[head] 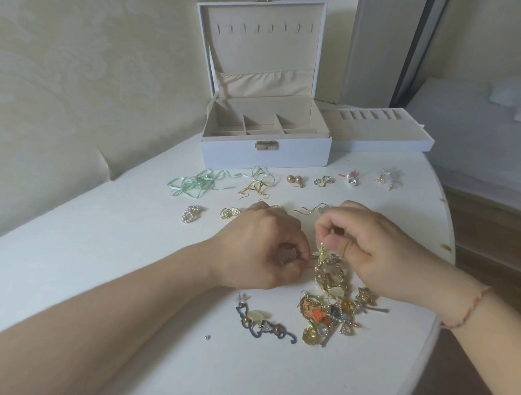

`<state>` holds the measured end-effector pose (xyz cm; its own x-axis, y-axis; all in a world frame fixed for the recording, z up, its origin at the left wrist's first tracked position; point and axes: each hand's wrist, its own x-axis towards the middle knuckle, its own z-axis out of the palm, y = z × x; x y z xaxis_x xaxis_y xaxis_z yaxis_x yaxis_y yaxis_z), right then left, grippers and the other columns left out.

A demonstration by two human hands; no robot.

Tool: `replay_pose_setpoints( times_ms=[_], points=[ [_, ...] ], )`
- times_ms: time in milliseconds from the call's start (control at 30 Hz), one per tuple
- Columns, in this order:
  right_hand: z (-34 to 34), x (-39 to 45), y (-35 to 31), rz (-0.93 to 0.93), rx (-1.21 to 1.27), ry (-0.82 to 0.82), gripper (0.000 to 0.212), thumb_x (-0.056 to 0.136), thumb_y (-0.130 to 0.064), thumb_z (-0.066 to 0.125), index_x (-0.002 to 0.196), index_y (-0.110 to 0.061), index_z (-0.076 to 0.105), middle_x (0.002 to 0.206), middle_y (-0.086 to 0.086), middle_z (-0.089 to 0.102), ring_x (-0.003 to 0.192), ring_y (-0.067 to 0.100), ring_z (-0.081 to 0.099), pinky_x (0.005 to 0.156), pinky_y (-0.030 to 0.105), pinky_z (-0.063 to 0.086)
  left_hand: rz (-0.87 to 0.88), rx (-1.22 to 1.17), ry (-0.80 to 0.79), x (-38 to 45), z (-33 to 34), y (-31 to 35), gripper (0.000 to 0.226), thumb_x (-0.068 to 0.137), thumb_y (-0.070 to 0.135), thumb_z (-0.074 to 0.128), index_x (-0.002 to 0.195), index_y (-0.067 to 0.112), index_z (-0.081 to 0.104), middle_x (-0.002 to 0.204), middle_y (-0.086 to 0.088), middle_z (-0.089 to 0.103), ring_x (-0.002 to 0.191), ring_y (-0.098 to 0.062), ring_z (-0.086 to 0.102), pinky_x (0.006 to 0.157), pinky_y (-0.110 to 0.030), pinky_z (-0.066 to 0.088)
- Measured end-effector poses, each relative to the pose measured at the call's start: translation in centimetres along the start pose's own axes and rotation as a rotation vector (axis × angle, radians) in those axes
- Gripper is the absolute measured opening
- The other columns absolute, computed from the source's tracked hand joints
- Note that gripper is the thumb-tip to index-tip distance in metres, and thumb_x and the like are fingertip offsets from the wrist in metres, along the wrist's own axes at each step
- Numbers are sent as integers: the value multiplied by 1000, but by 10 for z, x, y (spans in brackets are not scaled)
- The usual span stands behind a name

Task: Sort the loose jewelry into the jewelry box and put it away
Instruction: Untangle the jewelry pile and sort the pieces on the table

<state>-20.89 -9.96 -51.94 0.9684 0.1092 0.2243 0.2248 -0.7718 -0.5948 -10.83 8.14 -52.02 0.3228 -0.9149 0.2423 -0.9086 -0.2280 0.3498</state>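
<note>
Left hand (257,248) fingers curl over something hidden; jewelry pile (331,308) partly under right hand (373,248).

White table (111,250) carries open jewelry box (266,153), tray (383,145), scattered earrings (328,314).

no readable text, no labels — none

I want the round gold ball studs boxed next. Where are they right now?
In the head view, the gold ball studs lie just in front of the jewelry box, between the gold hook earrings and small silver earrings.
</note>
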Motion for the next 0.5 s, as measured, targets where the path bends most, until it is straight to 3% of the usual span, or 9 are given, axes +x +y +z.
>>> replay_pose_setpoints(
  times_ms=[67, 100, 200, 267, 400, 500],
  points=[
    [-1, 0, -2, 52, 176, 1, 15, 93, -19, 50, 81, -29, 52, 80, 4, 59, 74, 23, 52, 73, 42, 46, 5, -1, 3, 0, 1, -1, 11, 73, 31, 62, 78, 29, 71, 66, 13, 56, 67, 1, 44, 83, -35, 45],
    [-1, 1, -4, 61, 285, 29, 13, 92, -20, 49, 82, -27, 53, 79, 8, 61, 71, 27, 52, 69, 40, 46, 7, -1, 2, 0, 1, -1, 11, 73, 32, 62, 78, 29, 71, 66, 13, 55, 67, 1, 44, 83, -35, 44],
    [-5, 4, -9, 116, 596, 139, 16, 98, -4, 47, 85, -13, 52, 68, 3, 61, 58, 13, 50, 57, 26, 42, 11, -47, 22, 0, -1, 0, 16, 77, 36, 58, 78, 27, 72, 65, 12, 52, 65, 0, 46, 75, -28, 42],
    [-7, 6, -11, 99, 588, 167, 21, 97, 2, 46, 84, -13, 53, 65, 2, 60, 55, 10, 49, 55, 26, 42, 2, -140, 69, 1, -3, 1, 16, 80, 33, 61, 82, 24, 74, 65, 11, 52, 64, -5, 49, 65, -20, 38],
    [-3, 8, -16, 20, 533, 181, 17, 95, -4, 49, 85, -16, 54, 66, 2, 61, 56, 6, 55, 57, 22, 44, -34, -316, 126, 1, -5, 0, 13, 79, 22, 71, 91, 20, 76, 66, 13, 48, 64, -11, 48, 62, -21, 38],
    [-1, 9, -20, -13, 597, 256, 13, 90, -14, 50, 82, -23, 55, 72, 11, 62, 59, 20, 53, 58, 31, 46, 32, -280, 144, 1, -4, 1, 16, 80, 26, 73, 93, 17, 75, 65, 5, 50, 64, -17, 49, 62, -30, 43]
  ],
)
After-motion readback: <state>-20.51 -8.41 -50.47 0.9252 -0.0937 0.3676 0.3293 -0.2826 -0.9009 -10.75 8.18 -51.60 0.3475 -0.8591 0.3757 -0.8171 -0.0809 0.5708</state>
